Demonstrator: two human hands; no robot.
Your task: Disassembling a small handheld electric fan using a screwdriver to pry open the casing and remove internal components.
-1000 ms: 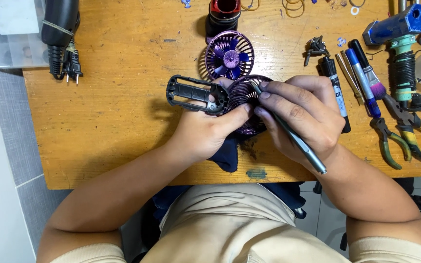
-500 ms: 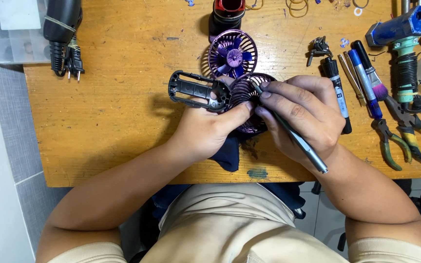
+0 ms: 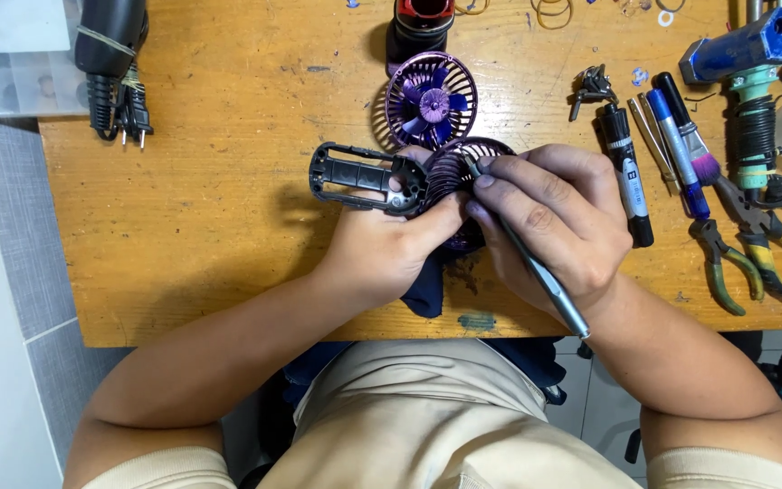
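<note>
Between both hands, screwdriver point(image 3: 536, 272), tip seemingly up-left.

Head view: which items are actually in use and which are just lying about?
In use:
left hand holding the black fan body
purple grille
right hand holding a metal screwdriver

Lying about:
purple fan blade cage
markers
pliers
coiled black power cord

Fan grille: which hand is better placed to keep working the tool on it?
Right. The right hand grips the thin silver tool with its tip at the purple grille; the left hand steadies the black handle piece.
</note>
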